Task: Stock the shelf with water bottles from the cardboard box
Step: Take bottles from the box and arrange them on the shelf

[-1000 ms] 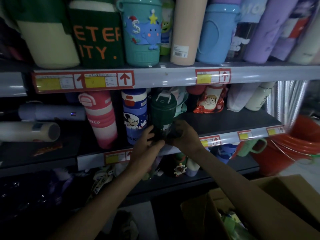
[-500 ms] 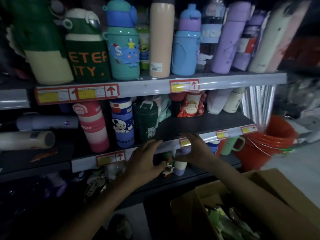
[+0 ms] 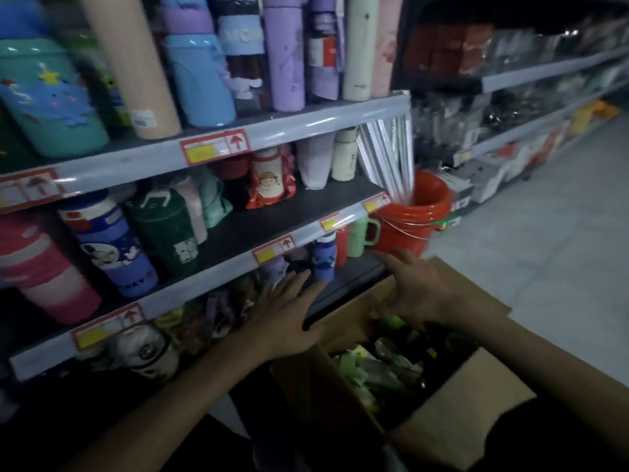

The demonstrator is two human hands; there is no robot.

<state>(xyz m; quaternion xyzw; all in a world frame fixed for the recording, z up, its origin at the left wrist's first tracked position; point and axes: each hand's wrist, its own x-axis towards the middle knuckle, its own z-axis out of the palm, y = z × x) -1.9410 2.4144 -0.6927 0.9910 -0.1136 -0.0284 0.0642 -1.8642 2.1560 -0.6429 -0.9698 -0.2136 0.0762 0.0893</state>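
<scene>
Both hands empty, fingers spread: right hand (image 3: 420,289) over cardboard box (image 3: 476,413), left hand (image 3: 287,316) beside it; boxed water bottles (image 3: 384,366) look light, rigid, slick — grip mid-body.

Legible text is limited. The blue bottle (image 3: 112,253) on the middle shelf carries a cartoon mouse print; below it the letters "CKEY" read at the base, the start of the word hidden. A clear bottle (image 3: 242,46) on the top shelf bears a pale band with blurred letters, possibly "MO". Red-framed price tags (image 3: 214,147) on the shelf edges show an upward arrow each; their print is too blurred to read.
</scene>
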